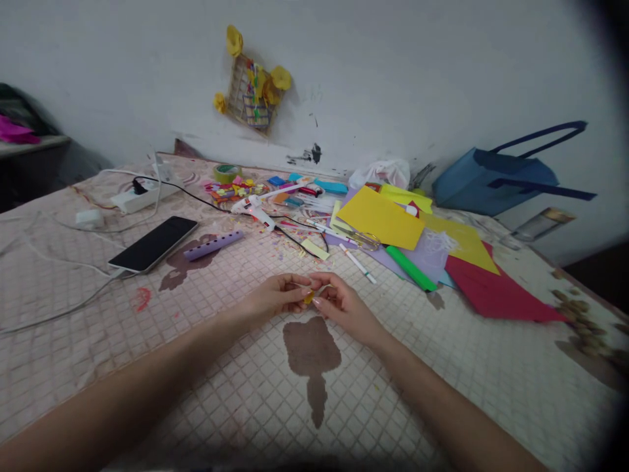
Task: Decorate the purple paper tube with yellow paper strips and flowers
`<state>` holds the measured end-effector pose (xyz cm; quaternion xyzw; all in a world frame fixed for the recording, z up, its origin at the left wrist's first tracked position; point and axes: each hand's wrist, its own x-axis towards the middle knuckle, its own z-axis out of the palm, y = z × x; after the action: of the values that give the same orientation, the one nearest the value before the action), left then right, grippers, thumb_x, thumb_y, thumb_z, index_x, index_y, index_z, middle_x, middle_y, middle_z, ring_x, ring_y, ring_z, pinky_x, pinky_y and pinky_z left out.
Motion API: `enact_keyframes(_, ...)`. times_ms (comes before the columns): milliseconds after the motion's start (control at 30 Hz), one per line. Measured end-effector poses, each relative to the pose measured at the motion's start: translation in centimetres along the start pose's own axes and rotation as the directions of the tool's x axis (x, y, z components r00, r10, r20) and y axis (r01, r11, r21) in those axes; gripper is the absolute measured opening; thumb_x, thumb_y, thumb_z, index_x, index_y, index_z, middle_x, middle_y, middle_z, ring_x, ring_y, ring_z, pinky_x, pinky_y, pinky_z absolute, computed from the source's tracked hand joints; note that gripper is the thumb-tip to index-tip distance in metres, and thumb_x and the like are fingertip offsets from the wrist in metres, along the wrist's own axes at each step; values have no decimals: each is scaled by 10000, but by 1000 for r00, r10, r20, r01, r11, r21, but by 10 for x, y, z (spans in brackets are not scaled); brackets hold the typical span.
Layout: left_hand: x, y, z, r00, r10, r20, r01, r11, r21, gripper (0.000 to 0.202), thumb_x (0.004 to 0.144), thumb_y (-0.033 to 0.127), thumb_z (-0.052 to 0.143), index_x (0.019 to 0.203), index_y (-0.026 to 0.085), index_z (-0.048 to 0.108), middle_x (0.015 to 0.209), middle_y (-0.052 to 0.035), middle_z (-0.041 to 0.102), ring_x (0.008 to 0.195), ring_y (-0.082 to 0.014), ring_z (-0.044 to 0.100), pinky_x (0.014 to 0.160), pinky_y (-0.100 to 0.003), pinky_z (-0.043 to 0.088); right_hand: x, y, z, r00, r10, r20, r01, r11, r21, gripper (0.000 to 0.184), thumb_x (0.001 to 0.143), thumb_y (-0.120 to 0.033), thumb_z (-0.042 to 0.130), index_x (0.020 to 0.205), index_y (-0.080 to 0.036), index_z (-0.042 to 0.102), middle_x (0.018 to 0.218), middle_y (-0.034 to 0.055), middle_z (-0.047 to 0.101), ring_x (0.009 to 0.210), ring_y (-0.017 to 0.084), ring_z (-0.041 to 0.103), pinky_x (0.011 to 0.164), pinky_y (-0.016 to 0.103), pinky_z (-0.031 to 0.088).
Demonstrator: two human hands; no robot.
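At the middle of the table, my left hand [280, 295] and my right hand [341, 303] meet fingertip to fingertip. Pinched between them is a small yellow paper piece [308, 297]; the fingers cover most of it, so its full shape is hidden. Both hands are closed on it, just above the patterned tablecloth [236, 373]. Beyond the hands lie a white marker [358, 263], a pale yellow paper strip [314, 249] and scattered paper scraps. A purple paper tube with dark holes [213, 245] rests to the left of them.
A phone [154, 244] on a cable and a power strip [142, 195] lie left. Behind stands a white glue gun [253, 208]. Scissors [361, 237], yellow paper [381, 217], a green roll [410, 269] and red paper [496, 288] lie right, before a blue bag [491, 180].
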<state>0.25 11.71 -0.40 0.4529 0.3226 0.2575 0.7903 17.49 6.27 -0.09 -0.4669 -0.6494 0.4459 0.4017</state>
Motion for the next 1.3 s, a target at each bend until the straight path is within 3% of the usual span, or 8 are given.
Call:
enact_keyframes(267,0,-1,0,999,-12,31,9,995,96,333,698,371,678,908,129,589,769,-31,618,603,-71,562,606,-218,432,3,6,1,998,28,-65,-24,998,66,116,793,-287,555,862,-195,536,782,-1,538,688,118,503,602,246,404)
enact_keyframes(500,0,-3,-7,1000,-18,12,17,999,38,315,663,240,721,926,136,583,758,-28,640,610,-70,582,631,-213,458,5,7,-1,984,91,-151,-75,991,107,165,779,-337,572,865,-204,523,676,-26,496,579,103,442,524,232,362)
enact_keyframes(600,0,-1,-6,1000,-29,-5,29,998,57,259,685,279,701,866,128,593,740,-34,646,601,-75,589,620,-213,464,5,6,-1,983,104,-154,-88,990,111,174,778,-345,573,873,-209,519,659,-29,480,569,104,432,518,233,361)
enact_keyframes(967,-2,5,-2,999,-1,-52,15,965,261,227,697,329,657,729,113,596,692,-57,659,552,-100,599,558,-230,469,5,4,0,984,84,-158,-72,994,78,177,763,-347,580,854,-205,527,672,-26,477,567,102,423,502,230,346)
enact_keyframes(1067,-1,13,-11,993,91,-79,-57,932,359,205,711,319,635,728,120,588,686,-52,651,558,-111,593,559,-240,468,4,4,0,983,94,-160,-79,992,99,176,768,-324,571,893,-213,517,716,-23,489,588,100,440,511,226,365)
enact_keyframes(1133,-2,23,-20,961,251,-113,-170,865,471,187,734,317,607,739,132,589,646,-36,632,560,-112,580,564,-237,459,3,4,-1,981,100,-169,-80,989,125,178,775,-312,558,918,-220,506,801,-13,507,614,96,457,519,224,387)
enact_keyframes(1200,-3,32,-28,889,434,-144,-285,772,569,161,755,314,580,765,154,597,677,-29,628,601,-122,578,591,-240,451,3,4,-1,978,107,-178,-82,986,143,175,775,-309,551,919,-222,503,872,-3,510,633,91,467,523,221,401)
enact_keyframes(1300,-8,41,-31,761,646,-61,-375,515,771,83,731,264,604,744,186,631,759,-33,628,735,-151,567,703,-253,425,4,5,0,975,130,-180,-103,983,151,180,775,-318,547,920,-217,511,855,-2,510,618,86,470,506,213,404)
